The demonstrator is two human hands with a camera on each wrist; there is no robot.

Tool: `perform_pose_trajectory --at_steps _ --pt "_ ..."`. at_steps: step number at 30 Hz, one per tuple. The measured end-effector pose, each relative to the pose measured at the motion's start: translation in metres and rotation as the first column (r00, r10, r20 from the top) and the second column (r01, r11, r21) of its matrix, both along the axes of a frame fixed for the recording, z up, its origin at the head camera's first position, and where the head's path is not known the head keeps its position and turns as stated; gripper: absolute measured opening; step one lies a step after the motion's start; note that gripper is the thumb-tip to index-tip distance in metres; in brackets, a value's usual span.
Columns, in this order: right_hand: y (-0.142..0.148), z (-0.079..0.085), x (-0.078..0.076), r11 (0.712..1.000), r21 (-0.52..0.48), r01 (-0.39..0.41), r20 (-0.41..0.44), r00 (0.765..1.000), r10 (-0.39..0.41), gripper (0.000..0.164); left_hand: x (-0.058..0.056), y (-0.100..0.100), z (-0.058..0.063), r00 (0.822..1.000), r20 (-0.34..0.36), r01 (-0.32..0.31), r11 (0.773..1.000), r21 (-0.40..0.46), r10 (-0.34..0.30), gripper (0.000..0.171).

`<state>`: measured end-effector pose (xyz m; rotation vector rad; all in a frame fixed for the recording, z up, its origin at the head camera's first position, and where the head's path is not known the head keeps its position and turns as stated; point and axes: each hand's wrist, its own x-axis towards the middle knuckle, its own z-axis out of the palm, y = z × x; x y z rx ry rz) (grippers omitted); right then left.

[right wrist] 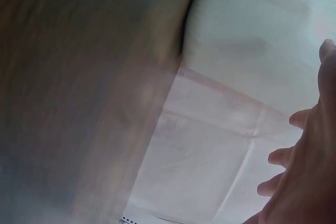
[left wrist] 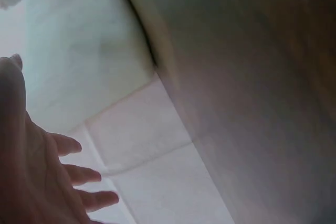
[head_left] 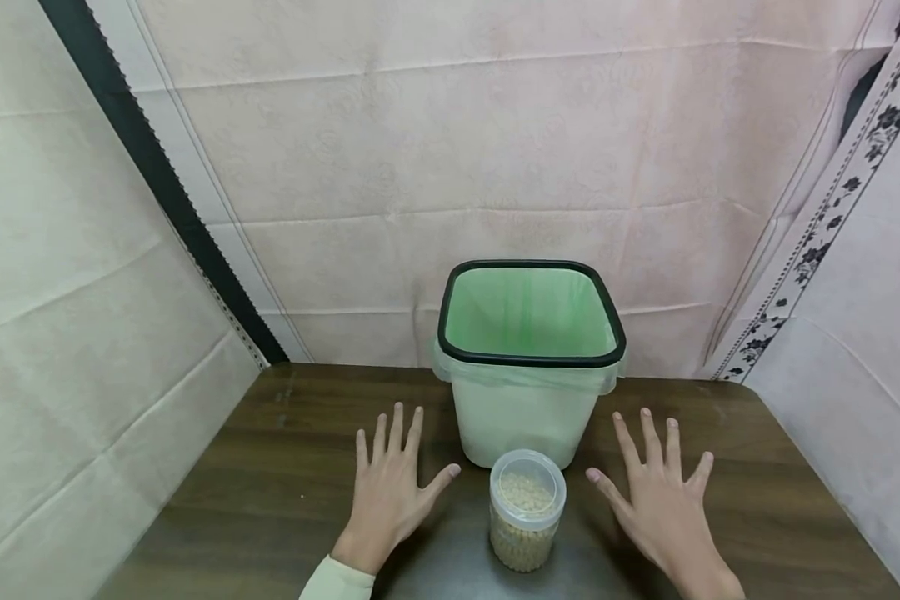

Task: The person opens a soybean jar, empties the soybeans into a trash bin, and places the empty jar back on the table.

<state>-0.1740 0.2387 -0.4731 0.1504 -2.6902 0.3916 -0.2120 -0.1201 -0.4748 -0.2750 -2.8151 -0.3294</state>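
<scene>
A clear plastic jar (head_left: 523,521) with a translucent lid stands on the table, partly filled with small pale grains or beans. Right behind it is a pale green-white bin (head_left: 521,412) with a black rim, its open top showing a green inside. My left hand (head_left: 392,487) is spread palm down left of the jar, holding nothing. On the other side my right hand (head_left: 660,500) has its fingers spread too, also without anything in it. Both thumbs point toward the jar, apart from it. In the left wrist view, the fingers (left wrist: 81,174) extend beside the bin's wall.
The dark wooden table (head_left: 270,500) ends at a pale cloth backdrop (head_left: 420,167). Cloth walls stand at the left (head_left: 60,333) and right (head_left: 855,292), the right one edged with a floral border (head_left: 817,242). A dark strip (head_left: 172,192) runs down the left corner.
</scene>
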Motion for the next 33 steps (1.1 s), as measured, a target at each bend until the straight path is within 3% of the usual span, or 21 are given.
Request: perform_pose_trajectory --at_steps 7,12,14,16,19,21,23,27,33 --pt "-0.013 0.004 0.020 0.997 -0.072 -0.030 0.032 0.999 0.033 0.090 0.018 0.007 0.011 0.992 -0.024 0.123 0.983 0.136 -0.121 0.091" --pt "-0.023 0.008 0.030 0.963 -0.244 -0.117 0.020 0.992 0.125 0.082 0.029 0.014 0.017 0.970 -0.059 0.242 0.928 0.285 -0.235 0.083" --pt "-0.027 0.009 0.035 0.930 -0.326 -0.167 0.005 0.984 0.178 0.079 0.033 0.018 0.019 0.958 -0.055 0.281 0.884 0.374 -0.281 0.080" --pt "-0.032 0.008 0.039 0.893 -0.396 -0.213 -0.008 0.973 0.229 0.081 0.037 0.024 0.019 0.939 -0.043 0.320 0.818 0.478 -0.342 0.076" --pt "-0.040 0.004 0.042 0.830 -0.490 -0.267 -0.010 0.954 0.301 0.089 0.042 0.034 0.018 0.883 -0.065 0.398 0.668 0.629 -0.466 0.067" --pt "-0.046 0.001 0.043 0.791 -0.538 -0.291 -0.001 0.939 0.345 0.095 0.043 0.041 0.015 0.839 -0.104 0.451 0.576 0.682 -0.535 0.061" --pt "-0.054 -0.002 0.042 0.757 -0.586 -0.289 0.030 0.926 0.377 0.099 0.043 0.048 0.013 0.805 -0.128 0.481 0.510 0.713 -0.580 0.058" --pt "-0.066 -0.010 0.035 0.655 -0.707 -0.267 0.087 0.886 0.455 0.102 0.043 0.059 0.013 0.776 -0.111 0.465 0.444 0.766 -0.621 0.064" --pt "-0.072 -0.021 0.020 0.443 -0.876 -0.188 0.123 0.803 0.584 0.100 0.035 0.072 0.017 0.716 -0.130 0.475 0.342 0.811 -0.686 0.069"
